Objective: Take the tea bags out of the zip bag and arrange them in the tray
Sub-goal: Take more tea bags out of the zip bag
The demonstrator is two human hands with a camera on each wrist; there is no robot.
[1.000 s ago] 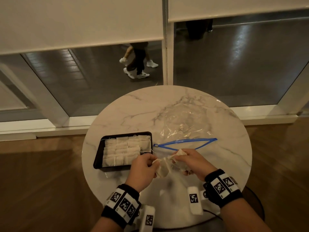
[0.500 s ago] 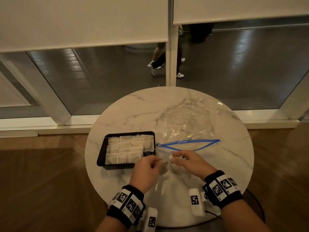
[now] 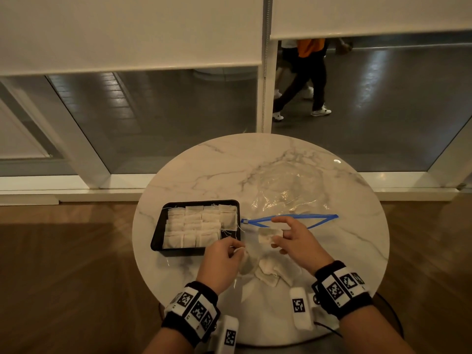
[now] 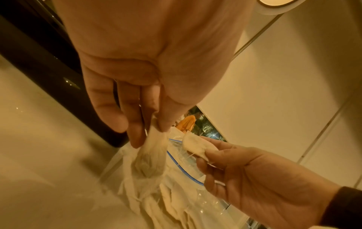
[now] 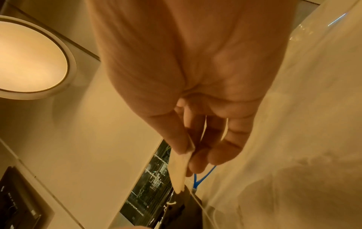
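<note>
A black tray (image 3: pixel 156 243) at the table's left holds several tea bags (image 3: pixel 194 226) in rows. To its right lies the clear zip bag (image 3: pixel 286 190), its blue zip (image 3: pixel 321 216) gaping. My left hand (image 3: pixel 236 249) pinches one limp tea bag (image 3: pixel 245 260) just off the tray's near right corner; the left wrist view shows the pinch on this tea bag (image 4: pixel 150 155). My right hand (image 3: pixel 277 233) pinches another tea bag (image 3: pixel 267 236) below the zip, and this tea bag (image 5: pixel 180 168) shows between thumb and finger. A loose pile of tea bags (image 3: pixel 270 273) lies on the table between my wrists.
The round marble table (image 3: pixel 357 251) stands before a glass wall with blinds half down. People walk past outside (image 3: pixel 304 80). Wooden floor (image 3: pixel 63 264) surrounds the table. The tray's right column has bare black bottom (image 3: pixel 229 237) with loose strings.
My hands have pulled apart from a shared clump of tea bags. The right hand rose toward the zip with one bag, and the rest of the bags dropped into a pile.
</note>
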